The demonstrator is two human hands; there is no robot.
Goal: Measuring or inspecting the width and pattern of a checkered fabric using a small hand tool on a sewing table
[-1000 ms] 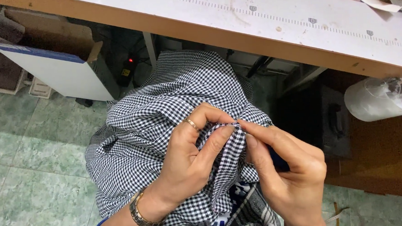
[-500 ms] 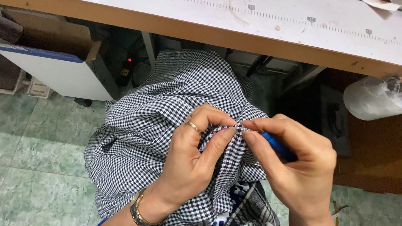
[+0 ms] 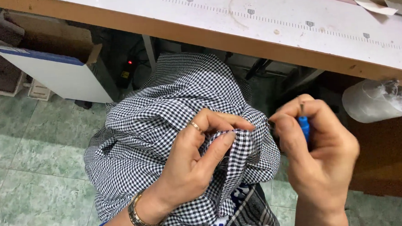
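While the cardboard box [image 3: 50, 65] stands on the green floor at the left, the checked cloth [image 3: 165, 128] lies on the person's lap below the table [image 3: 260, 29]. The left hand [image 3: 194, 167] pinches a fold of this cloth firmly. Just beside it, the right hand [image 3: 320, 157] is clenched around a small blue tool [image 3: 304, 124].

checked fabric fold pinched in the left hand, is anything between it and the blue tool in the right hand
Nothing visible. The left hand pinches the checked fabric fold; the right hand holds the blue tool beside it, with only a small open gap between.
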